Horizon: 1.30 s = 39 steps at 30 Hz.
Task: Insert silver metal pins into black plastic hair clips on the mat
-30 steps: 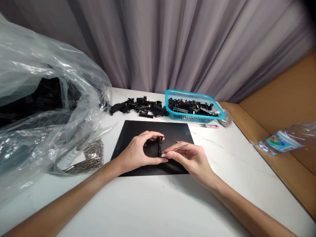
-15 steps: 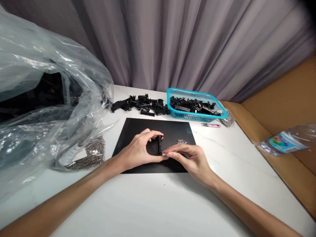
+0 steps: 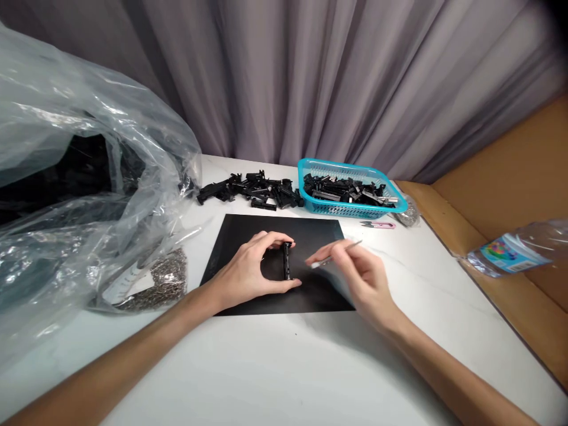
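My left hand (image 3: 246,266) grips a slim black plastic part (image 3: 286,260) by its two ends, thumb at the near end and fingers at the far one. The part is held over a black mat (image 3: 248,228). To its right, apart from it, my right hand (image 3: 359,272) pinches a thin metal tool (image 3: 326,261) with a whitish end pointing left; its exact kind is unclear. The right hand hides the area of the mat's right side behind it.
Loose black plastic parts (image 3: 252,188) lie behind the mat, beside a blue basket (image 3: 346,212) of similar pieces. Pink-handled thread snips (image 3: 381,225) lie to the right. A bag of small metal pieces (image 3: 160,284) and a large clear plastic bag (image 3: 146,136) occupy the left; a bottle (image 3: 510,254) is at right.
My right hand has drawn the metal tool away from the black part, up and to the right. The small metal pieces on the mat are now hidden behind it. My left hand keeps its hold.
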{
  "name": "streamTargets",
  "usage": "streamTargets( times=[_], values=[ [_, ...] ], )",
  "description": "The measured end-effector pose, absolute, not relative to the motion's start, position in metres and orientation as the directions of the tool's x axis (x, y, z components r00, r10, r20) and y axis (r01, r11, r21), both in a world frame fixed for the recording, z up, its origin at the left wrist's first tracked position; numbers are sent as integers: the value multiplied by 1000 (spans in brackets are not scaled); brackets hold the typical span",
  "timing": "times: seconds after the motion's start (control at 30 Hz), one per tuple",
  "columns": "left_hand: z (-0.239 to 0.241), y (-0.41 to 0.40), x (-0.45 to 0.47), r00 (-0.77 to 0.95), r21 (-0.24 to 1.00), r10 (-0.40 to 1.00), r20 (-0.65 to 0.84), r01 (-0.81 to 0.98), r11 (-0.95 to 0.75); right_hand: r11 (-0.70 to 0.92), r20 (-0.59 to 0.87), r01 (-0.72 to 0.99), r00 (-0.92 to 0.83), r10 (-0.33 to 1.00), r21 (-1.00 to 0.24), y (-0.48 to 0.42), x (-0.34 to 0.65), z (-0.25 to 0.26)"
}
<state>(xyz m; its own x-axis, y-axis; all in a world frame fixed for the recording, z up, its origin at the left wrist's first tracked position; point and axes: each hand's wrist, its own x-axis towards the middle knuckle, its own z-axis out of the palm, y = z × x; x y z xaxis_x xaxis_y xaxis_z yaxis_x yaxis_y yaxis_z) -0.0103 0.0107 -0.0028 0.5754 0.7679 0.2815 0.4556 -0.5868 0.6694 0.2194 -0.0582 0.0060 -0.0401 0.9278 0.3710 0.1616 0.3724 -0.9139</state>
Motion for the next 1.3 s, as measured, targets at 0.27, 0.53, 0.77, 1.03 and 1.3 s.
streamTargets(
  times=[0.27,0.53,0.77,1.03,1.3],
  values=[
    [-1,12,-11,545,703,787,290,437,-561,418,273,661,-316,908,-623,-34,283,19],
    [-1,12,-11,526,692,809,263,482,-538,464,163,709,-452,877,-531,-30,298,16],
    [-2,14,-11,540,660,804,248,514,-548,426,253,635,-348,903,-645,-12,288,-8],
    [-1,14,-11,545,628,792,275,522,-577,376,260,637,-272,926,-673,-6,277,-21],
    [-2,15,-11,549,624,795,259,533,-571,307,226,502,-217,950,-809,-8,281,-10]
  ],
)
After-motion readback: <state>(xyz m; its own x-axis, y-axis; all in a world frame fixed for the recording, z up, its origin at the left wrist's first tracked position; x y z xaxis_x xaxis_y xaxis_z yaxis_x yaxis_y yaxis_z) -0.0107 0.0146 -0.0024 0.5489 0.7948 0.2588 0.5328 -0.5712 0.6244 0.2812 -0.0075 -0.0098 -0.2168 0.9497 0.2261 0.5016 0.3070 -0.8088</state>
